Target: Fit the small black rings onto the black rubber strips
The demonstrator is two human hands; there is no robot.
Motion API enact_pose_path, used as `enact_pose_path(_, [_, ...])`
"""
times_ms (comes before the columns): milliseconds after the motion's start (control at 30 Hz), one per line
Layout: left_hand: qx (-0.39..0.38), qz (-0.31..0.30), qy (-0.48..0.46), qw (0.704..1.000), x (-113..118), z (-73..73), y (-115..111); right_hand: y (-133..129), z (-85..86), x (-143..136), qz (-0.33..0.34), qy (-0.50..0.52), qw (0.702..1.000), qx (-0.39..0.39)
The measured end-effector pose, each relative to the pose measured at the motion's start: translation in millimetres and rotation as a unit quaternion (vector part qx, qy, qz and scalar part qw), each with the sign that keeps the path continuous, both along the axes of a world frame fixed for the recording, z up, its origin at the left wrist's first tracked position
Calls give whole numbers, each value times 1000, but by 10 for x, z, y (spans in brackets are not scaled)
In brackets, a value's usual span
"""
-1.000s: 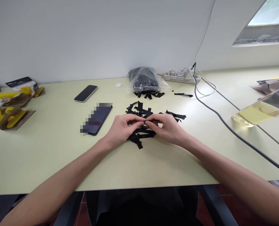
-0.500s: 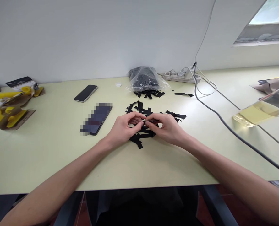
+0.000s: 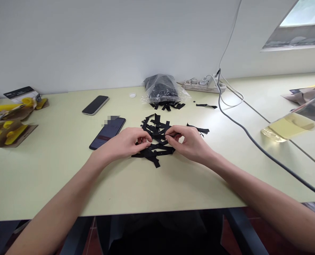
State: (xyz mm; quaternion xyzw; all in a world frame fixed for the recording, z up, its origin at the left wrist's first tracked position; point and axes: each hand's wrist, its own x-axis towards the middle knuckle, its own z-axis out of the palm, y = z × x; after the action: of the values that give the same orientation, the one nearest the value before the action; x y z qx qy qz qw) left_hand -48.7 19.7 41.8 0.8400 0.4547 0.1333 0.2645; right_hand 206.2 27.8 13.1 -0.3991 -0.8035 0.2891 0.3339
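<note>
1. Strips (image 3: 149, 153), black and flat, lie in a messy pile on the surface (image 3: 120, 187), under and between our hands. They point all sorts of ways. As a whole, the pile runs longest from our side toward the wall.

2. Our left hand (image 3: 128, 140) is at the left edge of the pile. Its thumb and first finger are a little bit apart, and we see nothing held between them.

3. Our right hand (image 3: 191, 141) is at the right edge of the pile. Its thumb and first finger are nearly closed, and they seem to pinch a thin black piece (image 3: 164, 136). That piece seems to lie sideways, pointing toward our left hand, but our right hand is nearer to it. Its shape is hard to see.

4. A bit earlier, our fingertips met in the middle over the pile. Now our left hand has gone out to the left, so there is a gap. Our right hand is in almost the same spot.

5. Past our hands, toward the wall, sits a clear bag (image 3: 161, 88) with dark stuff inside. A dark phone (image 3: 101, 140) is just left of our left hand. More black bits (image 3: 200, 128) lie beyond our right hand.
</note>
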Motion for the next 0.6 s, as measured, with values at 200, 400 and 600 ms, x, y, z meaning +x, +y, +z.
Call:
enact_pose_path(200, [21,-24,6,999,43,-131,34,9,-4,-10,-4,-5,1000,4])
enact_pose_path(400, [-19,3,8,1000,38,-148,35,4,3,-21,-8,-15,1000,4])
enact_pose_path(600, [31,-19,-10,999,105,-168,18,18,-18,-12,-43,-21,999,-12])
